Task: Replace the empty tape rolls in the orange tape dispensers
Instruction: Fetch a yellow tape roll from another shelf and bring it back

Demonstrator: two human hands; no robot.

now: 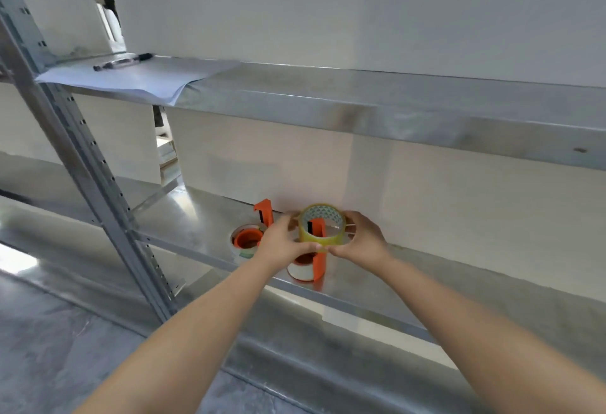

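Observation:
Two orange tape dispensers stand on the lower metal shelf point(203, 216). The left dispenser point(251, 236) carries a whitish roll, its orange blade arm sticking up behind. The right dispenser point(316, 262) sits near the shelf's front edge with a pale roll around its base. A yellowish clear tape roll point(323, 239) is held just above the right dispenser, and the dispenser's orange arm pokes up through its hole. My left hand point(283, 243) grips the roll's left side and my right hand point(359, 238) grips its right side.
The upper shelf point(360, 108) overhangs the work spot; sheets of paper point(137, 77) and a black marker point(123, 62) lie at its left end. A perforated steel upright point(88, 164) slants down at the left. White wall panels close the back. Grey floor lies below.

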